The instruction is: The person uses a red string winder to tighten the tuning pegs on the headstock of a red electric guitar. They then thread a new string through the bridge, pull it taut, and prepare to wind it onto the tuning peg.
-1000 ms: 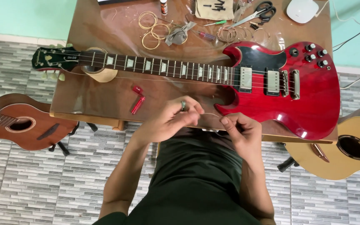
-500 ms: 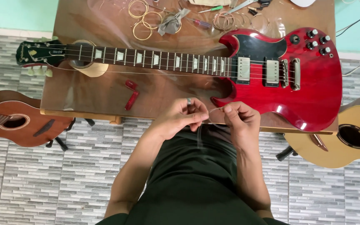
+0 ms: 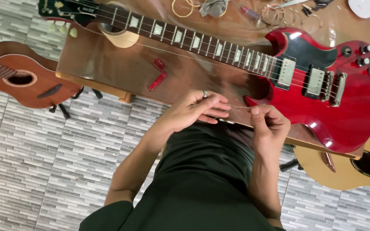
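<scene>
Fingertips of the left hand (image 3: 193, 112) and right hand (image 3: 270, 124) pinch a thin guitar string (image 3: 232, 109) taut between both grips, just below the red electric guitar (image 3: 322, 98) lying across the worktop (image 3: 108, 64), apparently to straighten it.

A guitar repair workshop, seen from above the bench.

A red electric guitar (image 3: 322, 85) is laid flat on a brown wooden worktable (image 3: 108, 68), just beyond the fingers (image 3: 219, 107). Coiled strings (image 3: 183, 7) and small tools are scattered at the table's far edge, well beyond the fingertips, and a red string winder (image 3: 158, 75) is set to their left. Two acoustic instruments, a brown one (image 3: 22, 81) and a pale one (image 3: 352, 164), are stood on the grey tiled floor (image 3: 65, 171) at either side.
</scene>
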